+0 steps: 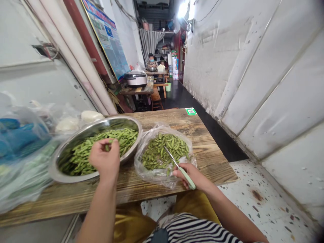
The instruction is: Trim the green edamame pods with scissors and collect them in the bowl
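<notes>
OK so, hands well apart, each w/ smth in it. L hand (105, 157) is up over the near right part of the bowl (54, 168), thumb & fingertips pinched on a pod (108, 147). R hand (189, 175) is wrapped round the scissors (183, 172) by the mint handle, blades poking out over the bag (141, 170).

Main relation: pod's off to the left of the scissors, w/ the bag's left half b/w them. L hand is nearer the bowl, R hand nearer the bag. Scissors' long axis runs diag., near right to far left, so tips aim at the bag's far side, not straight at the pod. Pod's own axis I can't tell, fingers hide most of it; blade gap's too small to call too.

Containers: bowl = wide, shiny metal, on the desk (210, 152), w/ a big heap of green pods (83, 148) & bare metal showing along the far wall. Bag's just beside it on the right, clear plastic, mouth wide open, w/ duller, browner pods (174, 143) plus dark bits mid-heap. Far left, more plastic bags (27, 138), some blue showing thru; contents mostly unclear. QR card (191, 111) lies at the desk's far right corner.
</notes>
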